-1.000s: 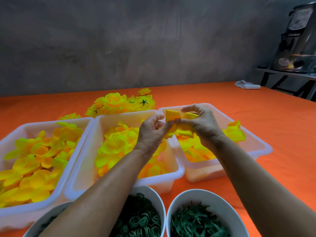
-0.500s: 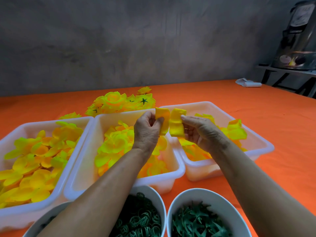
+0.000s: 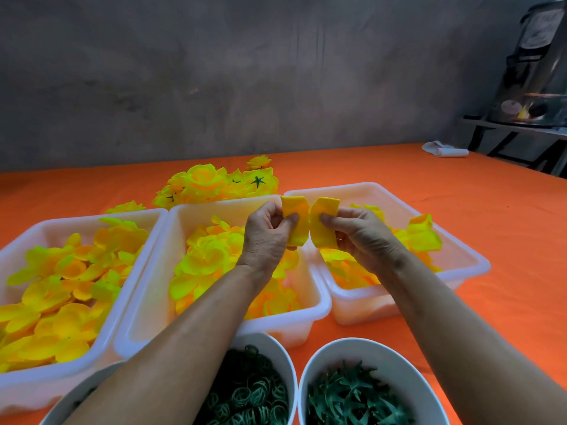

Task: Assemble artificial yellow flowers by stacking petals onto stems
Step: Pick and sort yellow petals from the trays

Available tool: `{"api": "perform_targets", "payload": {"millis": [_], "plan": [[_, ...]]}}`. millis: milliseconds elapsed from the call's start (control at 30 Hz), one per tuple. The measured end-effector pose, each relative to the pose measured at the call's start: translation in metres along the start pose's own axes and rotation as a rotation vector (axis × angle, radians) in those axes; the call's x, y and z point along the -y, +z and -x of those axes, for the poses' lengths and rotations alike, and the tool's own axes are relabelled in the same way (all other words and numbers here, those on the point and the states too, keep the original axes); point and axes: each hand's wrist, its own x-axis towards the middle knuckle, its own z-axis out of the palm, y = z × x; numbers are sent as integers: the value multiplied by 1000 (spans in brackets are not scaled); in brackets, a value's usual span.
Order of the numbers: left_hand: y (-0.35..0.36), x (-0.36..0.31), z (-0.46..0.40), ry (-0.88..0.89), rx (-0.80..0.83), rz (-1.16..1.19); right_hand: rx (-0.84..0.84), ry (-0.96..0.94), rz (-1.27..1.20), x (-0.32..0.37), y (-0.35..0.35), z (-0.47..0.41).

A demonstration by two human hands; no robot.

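Observation:
My left hand [image 3: 266,238] pinches a folded yellow petal piece [image 3: 297,220] between thumb and fingers. My right hand [image 3: 360,239] pinches a second yellow petal piece [image 3: 322,223] right beside it, the two pieces nearly touching above the gap between the middle tub [image 3: 171,259] and the right tub [image 3: 460,256]. Both white tubs hold loose yellow petals. A third tub [image 3: 46,223] at the left is also full of petals. Finished yellow flowers [image 3: 214,184] lie in a heap behind the tubs.
Near me stand white bowls: one with green rings [image 3: 254,394], one with green star-shaped calyx pieces [image 3: 349,397], and a third at the lower left edge [image 3: 89,384]. An orange cloth [image 3: 460,204] covers the table. A white roll [image 3: 445,151] lies far right.
The single bunched petal stack held by both hands a second ago has come apart into two pieces, one in each hand. Both hands have risen slightly.

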Motion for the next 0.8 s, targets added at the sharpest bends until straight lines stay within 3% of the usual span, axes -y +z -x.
{"api": "perform_targets", "payload": {"millis": [200,600,800], "plan": [[1,-1,2,-46,63,-22,-130,-92,30,-1,1,0],[1,-4,6,-65,100,-52,-172,-266,125,-4,2,0],[0,-6,5,11,115,-37,-134,-294,107,-7,4,1]]}}
